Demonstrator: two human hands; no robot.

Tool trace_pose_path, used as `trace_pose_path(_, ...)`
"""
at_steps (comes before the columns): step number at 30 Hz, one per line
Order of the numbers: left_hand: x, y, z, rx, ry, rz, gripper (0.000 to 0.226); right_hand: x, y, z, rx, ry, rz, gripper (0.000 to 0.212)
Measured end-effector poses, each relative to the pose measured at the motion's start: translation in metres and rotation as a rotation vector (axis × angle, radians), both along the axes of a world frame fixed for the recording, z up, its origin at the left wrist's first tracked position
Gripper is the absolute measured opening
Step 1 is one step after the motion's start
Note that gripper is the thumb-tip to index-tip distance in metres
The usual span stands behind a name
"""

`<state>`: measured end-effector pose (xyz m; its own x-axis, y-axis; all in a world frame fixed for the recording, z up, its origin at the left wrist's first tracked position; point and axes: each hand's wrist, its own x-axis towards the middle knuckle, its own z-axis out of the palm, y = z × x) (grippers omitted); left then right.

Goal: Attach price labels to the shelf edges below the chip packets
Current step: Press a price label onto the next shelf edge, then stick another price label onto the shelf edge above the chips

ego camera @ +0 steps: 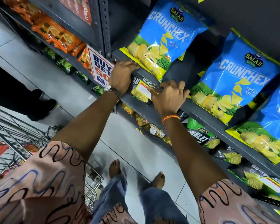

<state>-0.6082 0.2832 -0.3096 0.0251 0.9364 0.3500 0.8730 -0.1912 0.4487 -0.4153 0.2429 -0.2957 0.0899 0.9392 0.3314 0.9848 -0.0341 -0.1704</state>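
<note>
A yellow, red and white price label (143,90) lies against the grey shelf edge (200,110), just below the leftmost blue Crunchex chip packet (165,38). My right hand (169,96) pinches the label's right end with its fingertips. My left hand (122,76), with a wristwatch, rests curled over the shelf edge at the label's left side, and its fingertips touch the shelf top. Two more blue Crunchex packets (238,75) stand further right on the same shelf.
A "Buy/Get" promo sign (99,65) hangs on the upright post at left. Orange snack packs (55,31) fill the left bay. Lower shelves hold black and green chip bags (199,133). A wire shopping cart (23,135) stands at lower left. Another person's dark shoes (40,102) are on the tiled floor.
</note>
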Motion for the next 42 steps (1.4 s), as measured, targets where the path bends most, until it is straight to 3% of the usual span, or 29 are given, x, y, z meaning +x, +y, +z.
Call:
trace_pose_path(9,0.009,-0.009,0.012,-0.042,0.035,0.0,0.063,-0.002,0.018,0.001,0.029,0.022,-0.009,0.048)
trace_pose_path(12,0.008,-0.011,0.028,-0.133,0.099,-0.02,0.065,0.002,0.015,0.015,-0.032,-0.004,0.028,0.054)
trace_pose_path(15,0.002,-0.015,0.054,-0.131,0.083,-0.066,0.062,0.019,-0.006,0.05,0.043,0.09,0.09,0.06)
trace_pose_path(17,-0.004,-0.023,0.067,-0.006,0.048,-0.088,0.059,0.031,-0.033,0.087,0.2,0.203,0.119,0.05)
trace_pose_path(20,-0.007,-0.037,0.104,0.375,-0.051,-0.072,0.043,0.041,-0.06,0.152,0.452,0.354,0.11,0.036)
trace_pose_path(23,0.0,-0.049,0.164,0.74,-0.176,0.031,0.027,0.045,-0.069,0.213,0.504,0.463,0.056,0.042)
trace_pose_path(25,0.005,-0.051,0.209,0.815,-0.258,0.093,0.022,0.042,-0.064,0.239,0.493,0.486,0.009,0.047)
trace_pose_path(27,0.009,-0.046,0.254,0.782,-0.259,0.155,0.013,0.036,-0.055,0.254,0.473,0.47,-0.035,0.044)
trace_pose_path(29,0.022,-0.058,0.312,0.675,-0.231,0.228,0.022,0.037,-0.068,0.293,0.585,0.547,-0.017,0.035)
trace_pose_path(33,0.022,-0.038,0.316,0.106,-0.208,0.231,0.051,0.023,-0.05,0.325,0.576,0.356,-0.01,0.033)
trace_pose_path(35,0.024,-0.029,0.3,-0.054,-0.342,0.17,0.044,0.021,-0.036,0.34,0.487,0.256,0.013,0.04)
trace_pose_path(39,0.035,-0.016,0.273,-0.029,-0.736,0.032,0.017,0.018,-0.007,0.36,0.349,0.147,0.088,0.039)
trace_pose_path(42,0.036,-0.007,0.265,0.044,-0.837,0.061,0.027,0.016,0.002,0.365,0.292,0.098,0.137,0.027)
